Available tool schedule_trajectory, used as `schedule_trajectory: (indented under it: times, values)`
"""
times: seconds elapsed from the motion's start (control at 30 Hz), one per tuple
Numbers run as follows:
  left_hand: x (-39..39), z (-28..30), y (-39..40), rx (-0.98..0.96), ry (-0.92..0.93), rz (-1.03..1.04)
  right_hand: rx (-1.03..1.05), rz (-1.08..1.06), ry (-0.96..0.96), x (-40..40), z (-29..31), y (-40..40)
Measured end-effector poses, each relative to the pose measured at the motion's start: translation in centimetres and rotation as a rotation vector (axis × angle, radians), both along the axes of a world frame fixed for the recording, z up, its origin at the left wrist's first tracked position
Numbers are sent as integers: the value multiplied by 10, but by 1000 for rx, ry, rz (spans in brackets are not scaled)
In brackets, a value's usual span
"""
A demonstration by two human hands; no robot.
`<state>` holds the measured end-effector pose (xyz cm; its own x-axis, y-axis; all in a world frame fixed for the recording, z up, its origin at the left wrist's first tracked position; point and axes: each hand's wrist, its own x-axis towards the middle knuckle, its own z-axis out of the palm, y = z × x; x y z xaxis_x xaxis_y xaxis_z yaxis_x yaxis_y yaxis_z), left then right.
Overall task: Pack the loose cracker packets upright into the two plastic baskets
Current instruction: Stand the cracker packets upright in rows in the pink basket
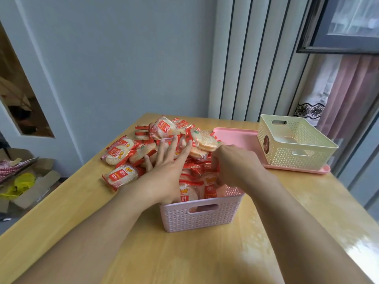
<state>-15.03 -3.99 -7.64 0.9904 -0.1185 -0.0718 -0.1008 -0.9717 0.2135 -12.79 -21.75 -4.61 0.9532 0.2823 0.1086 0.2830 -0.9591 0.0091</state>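
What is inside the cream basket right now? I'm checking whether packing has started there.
The cream basket looks empty: its bare floor shows through the open top, no packets. The near inner wall is hidden by its own rim. It stands on a pink tray.

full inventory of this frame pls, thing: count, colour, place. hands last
loose cracker packets: a pile, uncounted, red and white, far left of table
pink basket: one, table centre, packets standing inside
cream basket: one, far right, on the tray; contents unclear
pink tray: one, under the cream basket
table: one, light wood
cardboard boxes: several, brown, floor at left
curtain: pink, far right
left hand: fingers spread over the pile
right hand: fingers curled down among packets at the pink basket
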Motion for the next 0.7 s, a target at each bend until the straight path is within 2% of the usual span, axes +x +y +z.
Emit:
schedule_trajectory:
  times: [0.07,0.17,0.2,0.3,0.33,0.4,0.53,0.63,0.7]
  values:
    - [-1,0,1,-22,6,-12,124,-9,-6,2,10,-6]
    - [-1,0,3,-58,-6,-27,336,-42,-228,13,16,-12]
    - [-1,-1,3,-69,-11,-25,364,-21,-212,17,13,-12]
    - [-1,-2,1,-77,-25,2,422,82,39,26,-4,-7]
    - [-1,-2,1,-79,-22,15,426,105,68,28,-10,-6]
    - [-2,-1,0,-98,-9,33,439,100,8,33,-19,-5]
    - [-4,1,-1,-137,-4,56,466,39,-231,35,-21,-7]
    - [-4,0,1,-154,-8,50,582,24,-240,33,-9,-14]
    - [-4,-1,2,-157,-14,33,776,34,-209,29,4,-18]
